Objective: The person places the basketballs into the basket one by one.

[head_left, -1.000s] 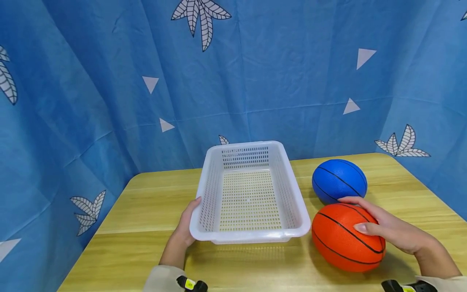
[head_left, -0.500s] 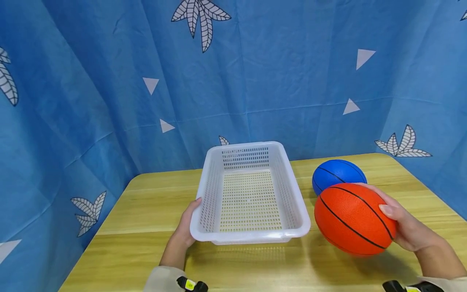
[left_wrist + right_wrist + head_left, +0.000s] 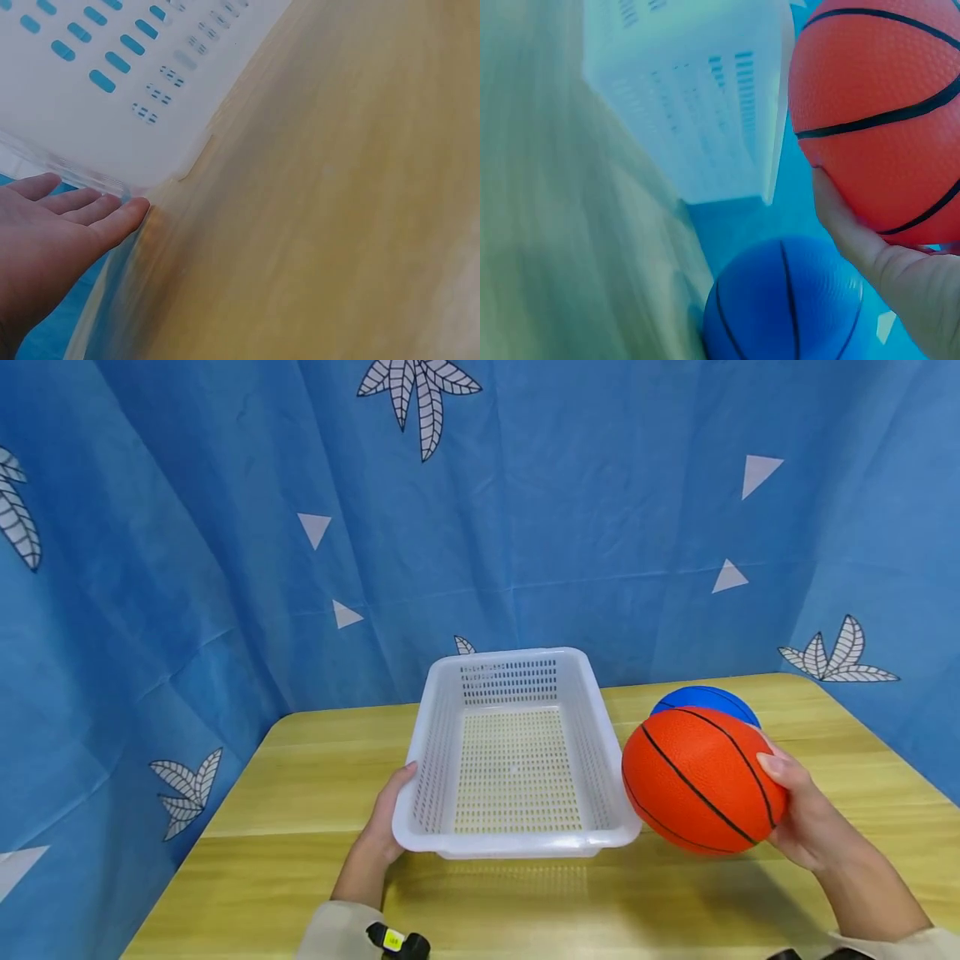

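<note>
Above the table (image 3: 330, 818), toward its right edge, right grip (image 3: 804, 802) clamps orange ball (image 3: 697, 781) (left grip (image 3: 384, 814) pinches basket (image 3: 517, 843)); likely a carrying step, next calling for height.

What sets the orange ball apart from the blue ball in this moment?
Colour: the orange ball is orange-red, the blue ball plain blue.
Support: the right hand holds the orange ball above the table, while the blue ball sits on it, untouched.
Visibility: in the head view the orange ball partly covers the blue ball.
Shared: both carry black curved lines, and both are outside the white basket.
</note>
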`<control>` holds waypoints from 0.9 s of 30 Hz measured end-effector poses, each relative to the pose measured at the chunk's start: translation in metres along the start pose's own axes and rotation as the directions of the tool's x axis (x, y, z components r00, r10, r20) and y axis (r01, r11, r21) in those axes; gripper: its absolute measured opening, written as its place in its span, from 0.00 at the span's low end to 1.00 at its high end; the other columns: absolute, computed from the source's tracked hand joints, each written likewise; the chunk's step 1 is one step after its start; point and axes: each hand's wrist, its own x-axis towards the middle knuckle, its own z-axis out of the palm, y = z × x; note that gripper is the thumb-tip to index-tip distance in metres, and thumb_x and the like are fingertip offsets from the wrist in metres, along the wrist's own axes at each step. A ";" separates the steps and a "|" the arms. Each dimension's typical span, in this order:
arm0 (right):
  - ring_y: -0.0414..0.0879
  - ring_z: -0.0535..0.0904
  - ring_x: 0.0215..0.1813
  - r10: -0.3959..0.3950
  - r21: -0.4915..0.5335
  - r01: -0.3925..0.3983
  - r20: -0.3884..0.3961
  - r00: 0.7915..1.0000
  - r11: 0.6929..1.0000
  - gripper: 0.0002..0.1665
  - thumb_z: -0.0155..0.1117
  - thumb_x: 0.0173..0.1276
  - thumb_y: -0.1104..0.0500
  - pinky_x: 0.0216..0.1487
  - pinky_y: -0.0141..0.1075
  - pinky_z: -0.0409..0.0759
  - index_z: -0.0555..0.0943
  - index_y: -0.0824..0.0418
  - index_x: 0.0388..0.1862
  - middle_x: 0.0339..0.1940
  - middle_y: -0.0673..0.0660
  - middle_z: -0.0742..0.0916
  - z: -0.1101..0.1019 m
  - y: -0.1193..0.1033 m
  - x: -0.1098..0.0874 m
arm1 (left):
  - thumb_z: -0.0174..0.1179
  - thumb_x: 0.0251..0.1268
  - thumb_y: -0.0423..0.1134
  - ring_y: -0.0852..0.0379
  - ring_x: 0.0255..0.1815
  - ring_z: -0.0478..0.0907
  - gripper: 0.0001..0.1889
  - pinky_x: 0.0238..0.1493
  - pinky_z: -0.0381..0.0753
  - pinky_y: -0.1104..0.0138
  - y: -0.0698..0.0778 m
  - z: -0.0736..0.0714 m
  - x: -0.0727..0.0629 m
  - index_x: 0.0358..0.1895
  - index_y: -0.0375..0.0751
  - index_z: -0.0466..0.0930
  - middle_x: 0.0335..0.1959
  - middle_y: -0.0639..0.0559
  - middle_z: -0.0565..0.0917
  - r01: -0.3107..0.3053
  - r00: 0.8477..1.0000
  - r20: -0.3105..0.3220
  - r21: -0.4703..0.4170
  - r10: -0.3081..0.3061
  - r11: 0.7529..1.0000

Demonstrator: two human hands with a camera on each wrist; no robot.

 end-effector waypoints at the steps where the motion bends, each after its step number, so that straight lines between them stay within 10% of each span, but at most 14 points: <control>1: 0.47 0.81 0.49 -0.019 -0.001 0.019 -0.006 1.000 1.000 0.27 0.26 0.74 0.58 0.44 0.43 0.82 0.61 0.57 0.68 0.56 0.55 0.78 0.002 0.001 0.003 | 0.30 0.71 0.55 0.49 0.56 0.69 0.32 0.57 0.65 0.60 0.001 0.000 0.001 0.72 0.41 0.51 0.64 0.35 0.65 -0.005 1.000 -0.002 0.002 0.006 1.000; 9: 0.44 0.81 0.48 -0.125 -0.200 0.085 -0.199 0.972 0.976 0.25 0.34 0.72 0.57 0.40 0.39 0.82 0.60 0.55 0.67 0.56 0.51 0.78 0.023 0.010 0.031 | 0.28 0.71 0.55 0.41 0.65 0.61 0.32 0.60 0.62 0.59 0.001 0.000 0.000 0.75 0.44 0.45 0.70 0.34 0.56 -0.003 1.000 0.029 0.015 0.002 1.000; 13: 0.43 0.79 0.50 -0.132 -0.398 -0.011 -0.330 0.935 0.918 0.26 0.42 0.70 0.58 0.39 0.40 0.83 0.62 0.54 0.67 0.57 0.51 0.76 0.044 0.015 0.053 | 0.28 0.71 0.56 0.41 0.64 0.62 0.33 0.60 0.62 0.58 0.001 0.000 -0.001 0.74 0.43 0.45 0.70 0.33 0.57 -0.010 0.999 0.032 0.016 0.009 1.000; 16: 0.45 0.77 0.51 -0.129 -0.607 -0.130 -0.364 0.922 0.784 0.28 0.47 0.68 0.60 0.39 0.39 0.82 0.63 0.54 0.67 0.58 0.53 0.74 0.058 0.020 0.069 | 0.28 0.71 0.56 0.42 0.63 0.62 0.34 0.60 0.62 0.58 0.000 -0.001 -0.003 0.74 0.42 0.45 0.69 0.32 0.57 -0.012 1.000 0.028 0.019 0.012 1.000; 20: 0.51 0.76 0.52 -0.122 -0.827 -0.239 -0.344 0.931 0.510 0.34 0.59 0.64 0.59 0.37 0.40 0.82 0.62 0.53 0.68 0.58 0.55 0.74 0.069 0.029 0.085 | 0.29 0.71 0.57 0.41 0.65 0.61 0.34 0.60 0.61 0.58 0.000 -0.002 -0.003 0.75 0.43 0.44 0.70 0.33 0.56 -0.008 0.999 0.032 0.023 0.008 1.000; 27: 0.52 0.77 0.50 -0.113 -0.956 -0.265 -0.279 0.953 0.129 0.43 0.73 0.49 0.46 0.37 0.44 0.82 0.66 0.47 0.64 0.59 0.52 0.74 0.079 0.052 0.102 | 0.29 0.71 0.58 0.40 0.67 0.59 0.34 0.63 0.59 0.56 -0.001 -0.001 0.000 0.75 0.43 0.44 0.70 0.34 0.57 -0.015 0.999 0.034 0.045 0.014 0.999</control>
